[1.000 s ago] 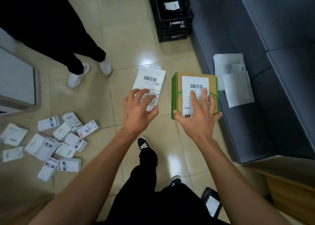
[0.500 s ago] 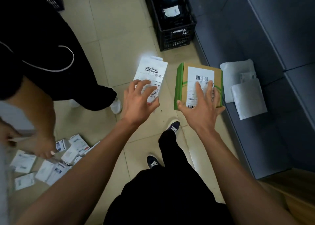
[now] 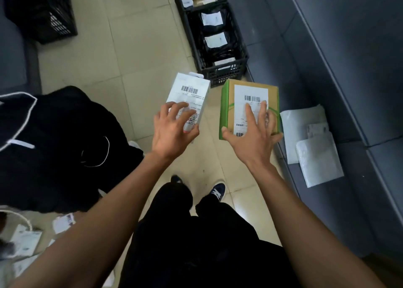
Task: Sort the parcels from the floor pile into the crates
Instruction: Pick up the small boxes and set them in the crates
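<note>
My left hand point(image 3: 172, 130) grips a small white box point(image 3: 192, 91) with a barcode label, held above the tiled floor. My right hand point(image 3: 253, 137) holds a brown cardboard box with green sides point(image 3: 231, 97), fingers spread over its white shipping label. Straight ahead stands a black crate point(image 3: 220, 71) holding black bags with white labels, and a second black crate point(image 3: 196, 10) behind it holds a brown box. A few white parcels of the floor pile point(image 3: 24, 242) show at the lower left.
Another person in black clothes point(image 3: 54, 148) bends over the pile on my left. A third black crate point(image 3: 50, 23) stands at the upper left. A grey bench point(image 3: 327, 69) runs along the right, with white mailer bags point(image 3: 314, 148) on it. My feet point(image 3: 216, 191) are below.
I have stepped forward toward the crates with both boxes still in my hands. The other person has bent down over the pile, which has slid to the lower left corner.
</note>
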Tool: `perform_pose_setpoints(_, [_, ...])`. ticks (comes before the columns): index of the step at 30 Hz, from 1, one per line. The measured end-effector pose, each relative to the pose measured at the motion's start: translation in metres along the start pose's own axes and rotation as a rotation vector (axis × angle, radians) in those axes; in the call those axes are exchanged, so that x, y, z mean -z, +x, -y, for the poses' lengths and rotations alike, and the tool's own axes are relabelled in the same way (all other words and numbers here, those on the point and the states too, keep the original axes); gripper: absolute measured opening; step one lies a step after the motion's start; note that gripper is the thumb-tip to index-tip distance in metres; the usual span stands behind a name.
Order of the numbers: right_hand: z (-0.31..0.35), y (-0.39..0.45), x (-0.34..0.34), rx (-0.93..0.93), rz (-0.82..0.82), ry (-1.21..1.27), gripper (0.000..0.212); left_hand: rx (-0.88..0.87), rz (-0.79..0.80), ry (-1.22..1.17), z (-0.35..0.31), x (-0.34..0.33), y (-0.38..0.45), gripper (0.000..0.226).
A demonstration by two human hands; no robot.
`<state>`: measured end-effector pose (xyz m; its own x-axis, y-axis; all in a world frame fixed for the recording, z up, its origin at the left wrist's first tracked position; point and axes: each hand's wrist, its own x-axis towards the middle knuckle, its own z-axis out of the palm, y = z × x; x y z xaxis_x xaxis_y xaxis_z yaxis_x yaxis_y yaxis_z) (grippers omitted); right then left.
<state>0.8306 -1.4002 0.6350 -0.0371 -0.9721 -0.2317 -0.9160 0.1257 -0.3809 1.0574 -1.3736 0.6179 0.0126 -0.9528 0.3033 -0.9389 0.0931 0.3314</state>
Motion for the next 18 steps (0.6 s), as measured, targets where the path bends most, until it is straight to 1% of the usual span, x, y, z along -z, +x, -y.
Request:
perform_pose_setpoints(3, [0.020,0.040,-0.004,-0.020,-0.004,-0.010,0.100,0.025,0.023,-0.011,0.022,-0.012,0.038,0.042])
perform_pose_setpoints(6, [0.042,0.082,-0.011,-0.044,-0.013,-0.017,0.100,-0.006,0.039,-0.034,0.047,-0.031,0.084,0.045])
perform_pose_setpoints(11, [0.078,0.154,-0.020,-0.158,0.008,-0.031,0.101,-0.017,0.106,-0.109,0.092,-0.058,0.161,0.043])
perform_pose_setpoints(15, [0.099,0.210,-0.023,-0.226,0.005,-0.003,0.103,-0.104,0.163,-0.100,0.125,-0.069,0.222,0.042])
perform_pose_setpoints(18, [0.108,0.239,-0.025,-0.304,0.004,0.025,0.104,-0.151,0.243,-0.092,0.137,-0.079,0.267,0.049])
